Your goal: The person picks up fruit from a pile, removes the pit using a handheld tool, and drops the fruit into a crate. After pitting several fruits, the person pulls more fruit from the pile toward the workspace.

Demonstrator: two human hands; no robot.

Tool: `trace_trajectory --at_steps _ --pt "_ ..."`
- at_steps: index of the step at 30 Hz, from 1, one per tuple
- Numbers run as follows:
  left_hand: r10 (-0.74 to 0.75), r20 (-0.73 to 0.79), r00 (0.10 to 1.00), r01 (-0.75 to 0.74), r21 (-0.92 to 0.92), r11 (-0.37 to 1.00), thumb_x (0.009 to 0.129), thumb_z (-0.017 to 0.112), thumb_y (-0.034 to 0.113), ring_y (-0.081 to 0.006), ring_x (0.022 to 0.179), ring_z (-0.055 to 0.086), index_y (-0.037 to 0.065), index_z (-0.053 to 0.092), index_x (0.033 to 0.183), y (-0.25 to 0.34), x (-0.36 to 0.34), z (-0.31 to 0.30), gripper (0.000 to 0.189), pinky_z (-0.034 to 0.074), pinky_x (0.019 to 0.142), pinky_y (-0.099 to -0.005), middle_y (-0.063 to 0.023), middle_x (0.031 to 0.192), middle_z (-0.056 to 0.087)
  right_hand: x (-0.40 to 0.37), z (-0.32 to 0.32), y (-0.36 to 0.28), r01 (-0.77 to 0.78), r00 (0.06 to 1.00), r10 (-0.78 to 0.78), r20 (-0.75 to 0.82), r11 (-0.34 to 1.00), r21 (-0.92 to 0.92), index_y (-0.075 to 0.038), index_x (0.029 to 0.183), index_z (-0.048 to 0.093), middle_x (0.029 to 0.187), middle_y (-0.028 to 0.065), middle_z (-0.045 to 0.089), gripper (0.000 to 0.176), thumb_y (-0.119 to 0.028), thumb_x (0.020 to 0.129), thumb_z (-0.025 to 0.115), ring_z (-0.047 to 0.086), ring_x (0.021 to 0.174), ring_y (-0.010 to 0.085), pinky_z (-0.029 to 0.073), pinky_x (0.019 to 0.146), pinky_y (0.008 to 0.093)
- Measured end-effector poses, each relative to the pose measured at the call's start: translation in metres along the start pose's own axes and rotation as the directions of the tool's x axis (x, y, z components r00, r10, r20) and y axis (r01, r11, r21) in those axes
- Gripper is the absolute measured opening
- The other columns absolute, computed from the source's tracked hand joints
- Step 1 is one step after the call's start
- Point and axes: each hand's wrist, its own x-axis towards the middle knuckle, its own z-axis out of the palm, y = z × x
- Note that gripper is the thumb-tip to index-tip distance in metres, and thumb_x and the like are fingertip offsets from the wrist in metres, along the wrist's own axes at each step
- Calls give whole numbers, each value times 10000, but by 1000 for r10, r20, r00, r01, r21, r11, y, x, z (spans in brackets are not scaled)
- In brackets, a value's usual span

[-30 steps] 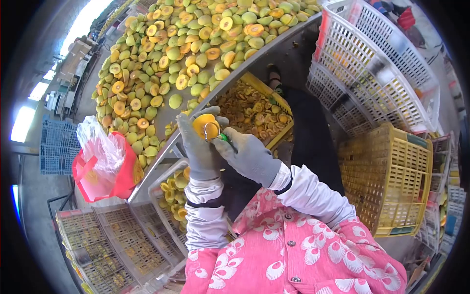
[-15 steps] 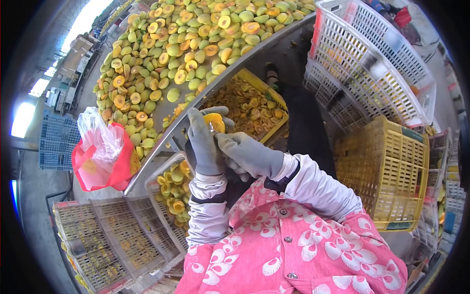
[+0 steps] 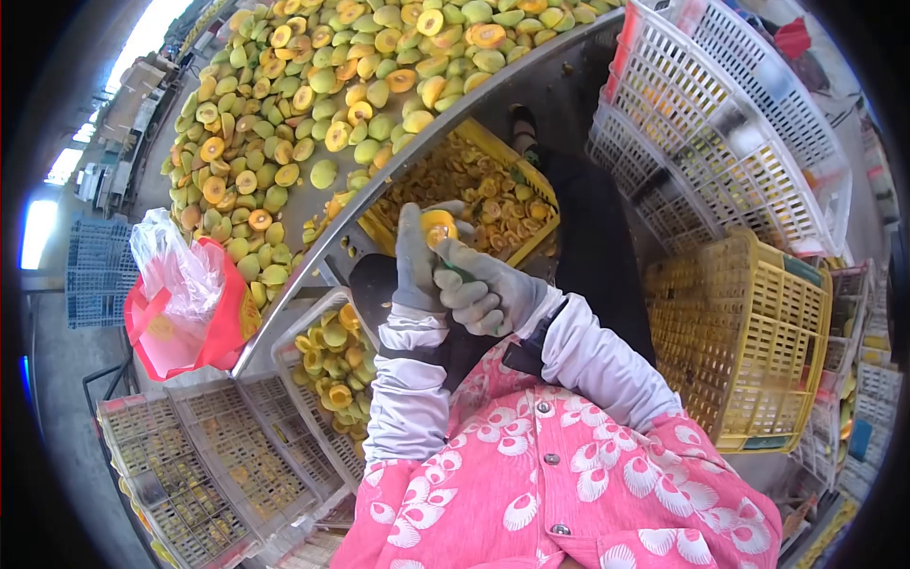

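Note:
My left hand (image 3: 413,266), in a grey glove, is wrapped around a peach half (image 3: 438,226) with its orange flesh facing up. My right hand (image 3: 493,292), gloved too, is closed on a small pitting tool with a green handle (image 3: 456,269). The tool's working end is at the fruit, mostly hidden by the fingers. Below and beyond both hands, a yellow crate (image 3: 502,150) holds orange fruit scraps. Left of my left forearm, a pale crate (image 3: 286,353) contains hollowed peach halves.
A metal table (image 3: 332,201) carries a large heap of halved peaches (image 3: 284,123). At its near corner is a red bag (image 3: 223,327) with clear plastic inside. White crates (image 3: 749,142) and a yellow crate (image 3: 758,341) stand right; covered crates (image 3: 204,465) stand lower left.
Both hands have shifted slightly right, with the peach half still in the left. My right hand has turned, bringing its curled fingers and the green handle into view. The camera view has shifted slightly.

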Motion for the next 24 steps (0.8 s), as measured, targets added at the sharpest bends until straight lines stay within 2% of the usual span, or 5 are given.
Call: trace_trajectory --at_steps 5,8,10,17,24 --pt "212 -571 793 -70 261 963 972 540 239 -198 832 669 35 664 1111 6 -16 -73 277 518 749 -333 -71 951 675 -2 -14 -24 65 908 -151 -391 972 -224 -186 828 452 622 -111 298 457 -617 979 457 250 471 7 216 389 160" --pt "455 -184 871 145 982 119 887 630 162 -229 749 640 2 683 955 34 -82 -152 181 505 738 -360 -126 893 668 -3 -33 -32 59 877 -141 -459 980 -188 -193 804 424 622 -109 297 474 -635 971 453 253 472 12 222 391 172" --pt "646 -217 732 156 976 151 874 646 155 -267 727 613 12 677 869 55 -89 -164 147 496 733 -374 -118 810 640 9 -41 -31 45 875 -135 -465 979 -199 -188 812 432 621 -109 296 486 -648 966 447 254 468 18 237 400 183" --pt "526 278 804 -173 955 -241 874 679 259 -369 963 636 52 624 1146 84 96 -185 346 507 840 -438 -173 1074 660 17 -39 -21 -108 699 -137 -702 950 -293 -155 909 501 626 -91 303 504 -656 957 466 271 482 42 240 430 212" --pt "50 -131 990 136 985 -109 825 720 396 -395 1035 629 33 577 1242 76 217 -176 571 503 881 -451 -239 1128 652 -19 -60 -21 132 538 -409 -737 905 -405 -127 1060 555 654 -69 444 340 -462 1008 525 417 532 48 371 467 232"
